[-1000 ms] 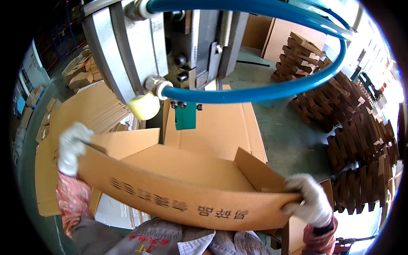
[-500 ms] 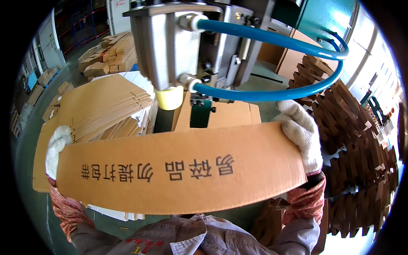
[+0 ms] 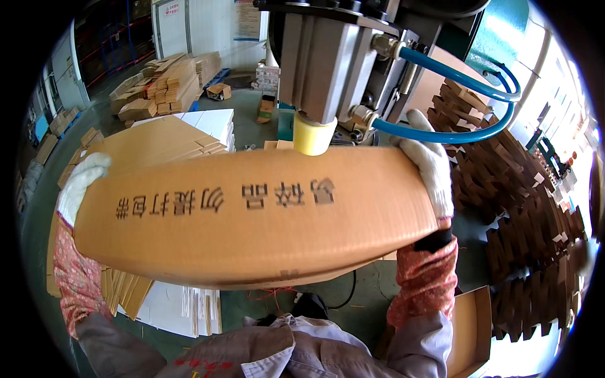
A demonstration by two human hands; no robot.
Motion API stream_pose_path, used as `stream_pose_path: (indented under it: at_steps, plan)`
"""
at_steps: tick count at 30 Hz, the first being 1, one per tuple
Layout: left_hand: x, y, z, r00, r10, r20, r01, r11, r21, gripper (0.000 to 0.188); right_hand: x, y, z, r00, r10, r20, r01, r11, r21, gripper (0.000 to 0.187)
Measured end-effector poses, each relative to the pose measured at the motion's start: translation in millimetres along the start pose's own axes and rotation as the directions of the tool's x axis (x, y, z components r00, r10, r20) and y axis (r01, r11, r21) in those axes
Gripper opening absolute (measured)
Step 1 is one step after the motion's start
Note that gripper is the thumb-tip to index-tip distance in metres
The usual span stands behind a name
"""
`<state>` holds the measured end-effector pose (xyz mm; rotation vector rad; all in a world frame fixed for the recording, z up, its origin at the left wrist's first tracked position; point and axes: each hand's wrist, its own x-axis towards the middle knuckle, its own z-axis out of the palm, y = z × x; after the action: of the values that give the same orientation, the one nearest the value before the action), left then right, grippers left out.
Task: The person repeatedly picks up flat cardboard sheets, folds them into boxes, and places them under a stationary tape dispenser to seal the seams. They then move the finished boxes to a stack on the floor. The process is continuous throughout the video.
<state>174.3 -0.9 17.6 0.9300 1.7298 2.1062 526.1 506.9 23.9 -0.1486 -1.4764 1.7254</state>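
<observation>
A wide brown cardboard box (image 3: pixel 252 239), with dark printing on the broad face toward me, is held up between my hands. My left hand (image 3: pixel 83 179), in a white knitted glove, grips its left end. At the right end my right hand (image 3: pixel 430 169), gloved alike, holds on, its thumb and fingers partly hidden by the cardboard. The far edge of the box lies right by the yellow cap (image 3: pixel 314 135) of a metal machine head (image 3: pixel 328 66); whether they touch I cannot tell.
Blue air hoses (image 3: pixel 463 129) loop right from the machine. Stacked flat cardboard (image 3: pixel 148 143) and white sheets (image 3: pixel 183 309) stand at left. Tall piles of brown folded cardboard (image 3: pixel 523 208) rise at right. An open carton (image 3: pixel 471 327) sits low right; more cardboard (image 3: pixel 173 85) lies at back left.
Both hands have moved farther out with the box, which has tipped so that its near lower side shows. The machine head appears farther right in view, and more floor shows below the box.
</observation>
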Motion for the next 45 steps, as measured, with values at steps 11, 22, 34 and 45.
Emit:
stream_pose_path:
  at_steps: [11,22,34,45]
  plan:
    - [132.6,38.0,-37.9,0.99,-0.112,0.091,0.069,0.922,0.381,0.039,54.8,33.6,0.0,0.95,-0.302,-0.079,0.275,0.93,-0.246,0.048]
    - [185.4,6.1,-11.0,0.946,-0.279,0.163,0.222,0.927,0.302,0.054,57.4,44.6,-9.8,0.885,-0.419,-0.205,0.272,0.82,-0.503,0.045]
    - [79.6,-19.7,49.3,0.898,-0.053,0.437,-0.094,0.947,0.306,0.048,-119.7,49.2,-52.6,0.717,-0.272,-0.642,0.178,0.962,-0.208,0.07]
    - [136.4,-32.6,296.3,0.841,-0.166,0.515,-0.061,0.917,0.395,0.033,-82.9,-27.1,-266.4,0.546,-0.472,-0.692,0.138,0.865,-0.481,0.074]
